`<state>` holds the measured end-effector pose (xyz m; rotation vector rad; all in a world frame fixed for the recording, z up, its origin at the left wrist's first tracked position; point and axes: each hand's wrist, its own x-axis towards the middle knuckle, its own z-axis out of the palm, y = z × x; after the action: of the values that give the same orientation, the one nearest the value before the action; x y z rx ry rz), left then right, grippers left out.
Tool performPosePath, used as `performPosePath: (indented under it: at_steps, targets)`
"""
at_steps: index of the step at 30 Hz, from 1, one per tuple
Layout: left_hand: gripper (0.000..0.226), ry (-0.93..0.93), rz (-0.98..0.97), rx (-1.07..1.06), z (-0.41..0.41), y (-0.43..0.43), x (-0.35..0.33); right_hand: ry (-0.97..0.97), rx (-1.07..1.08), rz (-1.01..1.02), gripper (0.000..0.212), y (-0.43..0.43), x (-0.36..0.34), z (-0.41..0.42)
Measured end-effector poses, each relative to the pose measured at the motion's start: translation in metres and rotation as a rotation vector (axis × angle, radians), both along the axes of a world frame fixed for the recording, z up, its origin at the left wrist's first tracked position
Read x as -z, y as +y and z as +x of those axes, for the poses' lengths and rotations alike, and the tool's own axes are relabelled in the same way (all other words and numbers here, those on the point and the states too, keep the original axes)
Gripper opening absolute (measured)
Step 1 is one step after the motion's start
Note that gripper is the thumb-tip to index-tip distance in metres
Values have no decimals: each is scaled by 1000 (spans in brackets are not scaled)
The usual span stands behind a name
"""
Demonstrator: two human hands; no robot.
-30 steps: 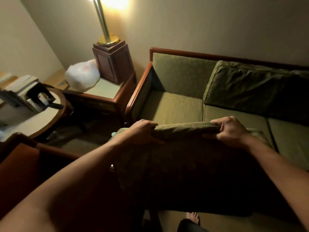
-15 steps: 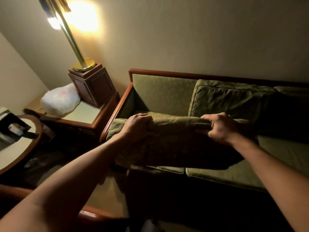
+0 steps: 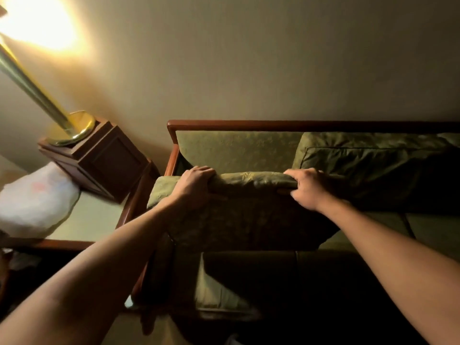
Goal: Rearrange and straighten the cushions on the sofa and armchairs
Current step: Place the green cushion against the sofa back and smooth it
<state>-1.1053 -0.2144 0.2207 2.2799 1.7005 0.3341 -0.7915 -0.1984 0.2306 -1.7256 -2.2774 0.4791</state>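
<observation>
I hold a green back cushion (image 3: 249,212) upright over the left seat of the sofa (image 3: 239,150), a green sofa with a dark wood frame. My left hand (image 3: 194,185) grips the cushion's top edge near its left end. My right hand (image 3: 306,188) grips the same edge further right. The cushion's top-left corner sticks out over the sofa's left armrest. A second green back cushion (image 3: 373,168) leans against the backrest to the right, its lower part in shadow. The backrest behind the held cushion is bare.
A wooden side table (image 3: 92,220) stands left of the sofa with a white plastic bag (image 3: 34,202) and a dark wooden box (image 3: 104,158) bearing a brass lamp (image 3: 37,95). The lamp glares at top left. The wall runs behind the sofa.
Both hands have carried the cushion up and forward from in front of the sofa to over its left seat, closer to the backrest. The view has tilted up toward the wall.
</observation>
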Motion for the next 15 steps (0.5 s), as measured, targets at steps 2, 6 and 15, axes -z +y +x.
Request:
performPosePath:
  at_steps: [2, 6, 15]
  targets:
    - [60, 1, -16, 12, -19, 43, 12, -23, 34, -21, 38, 39, 18, -18]
    - [64, -3, -44, 36, -49, 123, 36, 1, 12, -49, 39, 112, 56, -41]
    - [57, 62, -65, -54, -68, 249, 66, -23, 0, -48, 49, 254, 92, -65]
